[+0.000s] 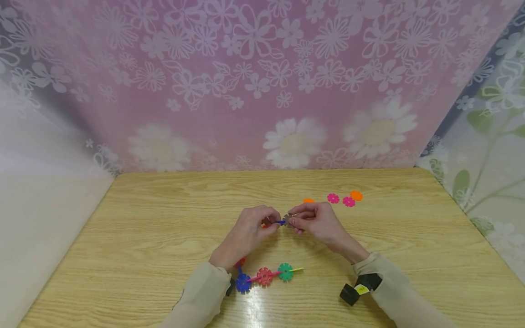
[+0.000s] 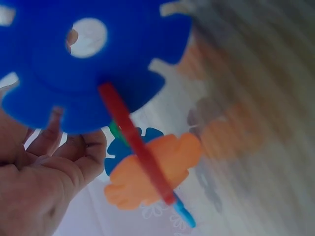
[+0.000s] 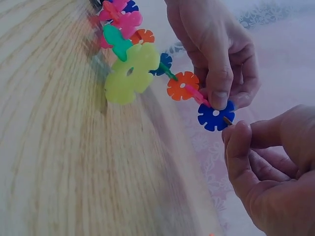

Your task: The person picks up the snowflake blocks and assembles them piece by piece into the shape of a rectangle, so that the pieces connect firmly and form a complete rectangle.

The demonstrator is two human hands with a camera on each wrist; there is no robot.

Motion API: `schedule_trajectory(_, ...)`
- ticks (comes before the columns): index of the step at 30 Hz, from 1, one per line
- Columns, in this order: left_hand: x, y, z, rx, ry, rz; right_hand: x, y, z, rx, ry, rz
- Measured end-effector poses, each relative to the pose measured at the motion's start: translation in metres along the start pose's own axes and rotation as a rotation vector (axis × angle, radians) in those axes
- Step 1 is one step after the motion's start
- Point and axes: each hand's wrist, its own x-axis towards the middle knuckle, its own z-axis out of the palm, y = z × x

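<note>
Above the middle of the table, my left hand (image 1: 248, 232) pinches a blue notched disc (image 3: 211, 118) between thumb and fingers. My right hand (image 1: 321, 223) pinches a brownish-grey notched disc (image 1: 288, 221), seen edge-on in the right wrist view, its edge meeting the blue disc's rim. From the blue disc a chain of slotted discs runs back past my left hand: a pink one, an orange disc (image 3: 177, 88), a green one and others. Its far end, with a green disc (image 1: 285, 272) and a yellow disc (image 3: 130, 76), lies nearer me. A large blue disc (image 2: 49, 73) crosses the left wrist view.
Loose discs lie behind my right hand: an orange disc (image 1: 356, 195), two magenta discs (image 1: 333, 198) and another orange disc (image 1: 309, 200), partly hidden. The wooden table (image 1: 410, 237) ends at a pink flowered backdrop (image 1: 229, 91).
</note>
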Motion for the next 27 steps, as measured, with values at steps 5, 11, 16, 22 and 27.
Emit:
schedule_trajectory(5, 0.0, 0.0, 0.0, 0.013, 0.0, -0.008, 0.0, 0.0, 0.005, 0.0, 0.023, -0.012)
schedule_trajectory(11, 0.0, -0.002, -0.002, 0.015, 0.001, -0.012, 0.001, -0.002, 0.008, -0.001, 0.044, -0.009)
schedule_trajectory(16, 0.0, 0.0, -0.009, -0.014, -0.01, -0.055, 0.001, -0.008, 0.004, -0.002, 0.023, 0.028)
schedule_trajectory(22, 0.001, 0.0, -0.012, -0.038, -0.016, -0.097, 0.002, -0.009, 0.002, 0.025, 0.017, 0.062)
schedule_trajectory(27, 0.001, -0.001, -0.01, -0.035, -0.017, -0.096, 0.003, -0.006, 0.003, 0.061, 0.014, 0.057)
